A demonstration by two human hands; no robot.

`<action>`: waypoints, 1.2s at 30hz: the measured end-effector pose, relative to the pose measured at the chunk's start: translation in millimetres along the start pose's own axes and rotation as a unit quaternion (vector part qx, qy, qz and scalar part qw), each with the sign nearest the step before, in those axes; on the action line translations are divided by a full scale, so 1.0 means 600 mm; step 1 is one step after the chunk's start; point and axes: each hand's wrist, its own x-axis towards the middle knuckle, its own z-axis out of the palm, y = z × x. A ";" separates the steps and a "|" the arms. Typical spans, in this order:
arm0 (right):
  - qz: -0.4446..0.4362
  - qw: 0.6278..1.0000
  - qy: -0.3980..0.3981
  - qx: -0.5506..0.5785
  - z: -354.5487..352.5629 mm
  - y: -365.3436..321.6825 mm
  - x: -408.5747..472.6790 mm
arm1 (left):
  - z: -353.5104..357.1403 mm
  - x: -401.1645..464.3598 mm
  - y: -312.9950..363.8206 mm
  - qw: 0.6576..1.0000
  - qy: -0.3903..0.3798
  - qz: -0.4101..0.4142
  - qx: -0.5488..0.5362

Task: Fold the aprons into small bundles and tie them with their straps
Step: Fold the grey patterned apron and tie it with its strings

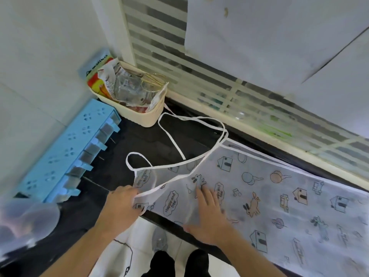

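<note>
On the dark counter [139, 140], head view: 1 thin printed apron [279, 192] lies spread flat, straps [191, 124] looping loose toward the basket [139, 114]. Left hand [121, 204] pinches the bib corner; right hand [207, 216] presses flat, fingers straight. Fabric looks light, limp, probably slippery; best gripped along the stitched edges.

A thin white apron [279, 196] with little houses and animals drawn on it lies flat on the dark counter [139, 140]. The right hand [209, 216] lies flat on the apron. The left hand [121, 204] pinches its folded corner. White straps [191, 120] loop above both hands, toward a cream basket [139, 114].
</note>
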 end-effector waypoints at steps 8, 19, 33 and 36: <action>0.001 0.998 0.025 -0.060 0.040 0.046 -0.006 | -0.125 0.047 -0.036 0.985 -0.151 -0.021 -0.074; 0.061 0.995 0.070 -0.046 0.053 0.032 -0.023 | -0.087 0.070 -0.033 0.974 -0.211 0.017 -0.075; 0.039 0.991 0.086 0.097 0.013 0.033 -0.036 | -0.084 0.048 0.017 0.965 -0.088 0.000 -0.248; -0.001 0.991 0.135 0.022 -0.025 -0.004 -0.002 | -0.074 0.049 0.018 0.967 -0.093 0.003 -0.239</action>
